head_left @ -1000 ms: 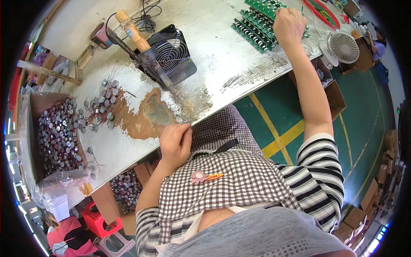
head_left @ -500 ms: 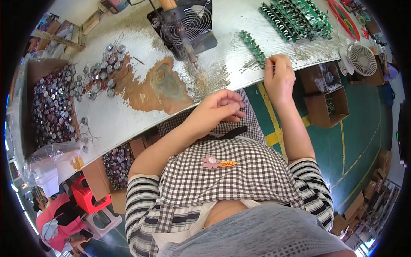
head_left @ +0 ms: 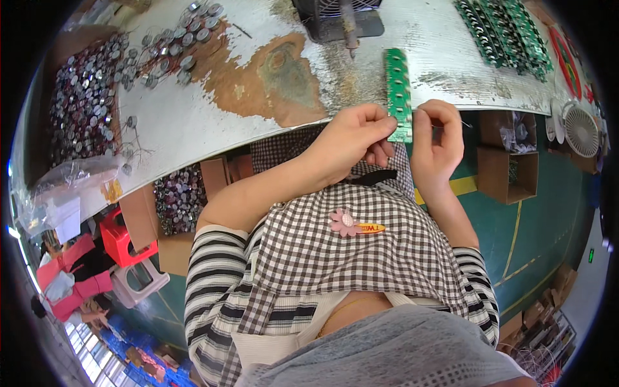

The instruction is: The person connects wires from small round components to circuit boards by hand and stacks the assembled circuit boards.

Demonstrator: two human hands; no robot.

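A worn, white-painted workbench spans the upper frame, with a heap of small, round, silvery metal parts at upper left and a row of long, green circuit boards at upper right. At center, the person's bare left hand, apart from the work half a second earlier, now pinches the lower end of a narrow, green circuit-board strip. The strip, previously slanted in the right hand's hold, points up the frame over the bench edge; support appears to have passed leftward. The bare right hand curls just beside its lower right edge (whether it grips anything cannot be told).
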